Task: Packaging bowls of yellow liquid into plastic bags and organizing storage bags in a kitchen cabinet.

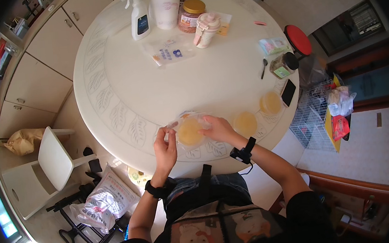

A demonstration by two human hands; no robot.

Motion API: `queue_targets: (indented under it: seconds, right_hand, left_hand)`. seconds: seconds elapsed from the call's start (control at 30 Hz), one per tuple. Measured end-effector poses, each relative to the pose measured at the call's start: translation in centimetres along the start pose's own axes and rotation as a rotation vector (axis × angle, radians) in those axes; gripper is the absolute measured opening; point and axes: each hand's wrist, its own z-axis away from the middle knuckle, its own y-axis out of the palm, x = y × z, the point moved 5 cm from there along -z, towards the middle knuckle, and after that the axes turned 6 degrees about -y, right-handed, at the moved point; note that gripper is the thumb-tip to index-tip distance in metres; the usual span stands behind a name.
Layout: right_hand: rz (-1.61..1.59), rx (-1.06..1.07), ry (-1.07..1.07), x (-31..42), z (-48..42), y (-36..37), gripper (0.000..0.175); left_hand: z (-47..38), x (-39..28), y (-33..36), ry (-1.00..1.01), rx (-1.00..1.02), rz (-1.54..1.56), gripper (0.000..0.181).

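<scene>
My left hand (pixel 165 149) pinches the left edge of a clear plastic bag (pixel 199 115) near the front edge of a round table (pixel 125 93). Around the bag's right side close the fingers of my right hand (pixel 218 129). A round pale-yellow item (pixel 190 131) lies inside or behind the clear plastic, between both hands; which one I cannot tell. To the right of my right hand stands a second round pale-yellow item (pixel 245 123), seemingly in a clear container. A third one (pixel 270 103) is farther right, beside a black phone (pixel 288 93).
Farther back stand a spray bottle (pixel 140 21), a paper towel roll (pixel 166 8), a gold-lidded jar (pixel 190 18) and a pink-white cup (pixel 207 30). A flat printed plastic bag (pixel 174 53) lies before them. Right: a black-lidded jar (pixel 282 66), a spoon (pixel 264 69) and a red stool (pixel 298 40).
</scene>
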Motion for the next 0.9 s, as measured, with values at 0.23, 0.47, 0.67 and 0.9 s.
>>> queue_targets:
  seconds: [0.23,0.47,0.67,0.9]
  right_hand:
    - [0.301,-0.631,-0.050,3.0,3.1,-5.0,0.037]
    - [0.161,-0.413,0.111,-0.8,3.1,-2.6,0.018]
    - [-0.087,-0.560,0.131,1.2,4.6,-4.8,0.018]
    - [-0.751,-0.536,-0.004,6.0,5.1,-7.7,0.014]
  left_hand:
    - [1.9,-7.4,1.9,0.759,-0.099,-0.868,0.033]
    - [1.2,0.9,9.1,0.852,0.417,-1.330,0.046]
    - [0.7,1.8,9.5,0.830,0.312,-1.318,0.051]
    - [0.8,0.6,9.2,0.820,0.283,-1.359,0.050]
